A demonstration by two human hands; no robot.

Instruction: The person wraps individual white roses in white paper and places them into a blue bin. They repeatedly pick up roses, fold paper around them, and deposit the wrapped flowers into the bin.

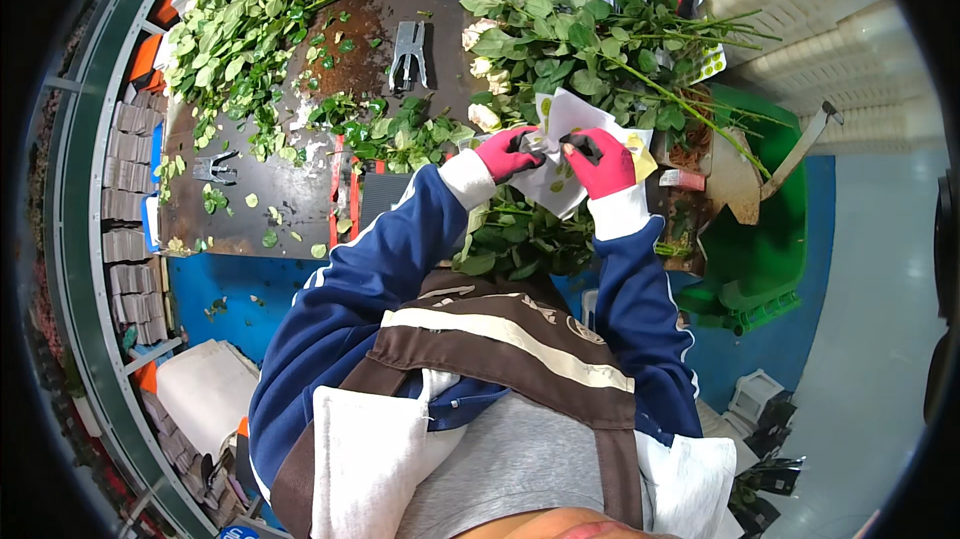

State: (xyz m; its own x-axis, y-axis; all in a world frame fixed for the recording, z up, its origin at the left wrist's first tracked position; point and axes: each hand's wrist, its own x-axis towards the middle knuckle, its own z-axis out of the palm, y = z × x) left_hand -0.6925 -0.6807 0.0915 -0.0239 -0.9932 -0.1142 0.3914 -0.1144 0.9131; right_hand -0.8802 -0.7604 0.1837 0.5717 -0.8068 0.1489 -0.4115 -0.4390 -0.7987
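Both my hands wear pink gloves with dark fingers and white cuffs. Between them, over the near edge of the workbench (262, 227), are white sheets (566, 201) with round green stickers. My left hand (507, 155) pinches the left side of the sheets. Fingers of my right hand (600, 163) are closed at their upper middle, and whether they hold a single sticker is too small to tell. A yellow slip (640, 155) shows behind my right hand. Just beyond lie pale roses (484, 117) with leafy green stems (560, 39). More leaves (520, 239) show below the sheets.
A pile of leafy stems (235, 49) covers the far left of the bench. Two metal stripping tools (409, 57) (215, 169) lie among loose leaves. To the right stands a green bin (790, 239); stacked white crates (830, 59) rise behind it. Folded cardboard (130, 199) fills the left rack.
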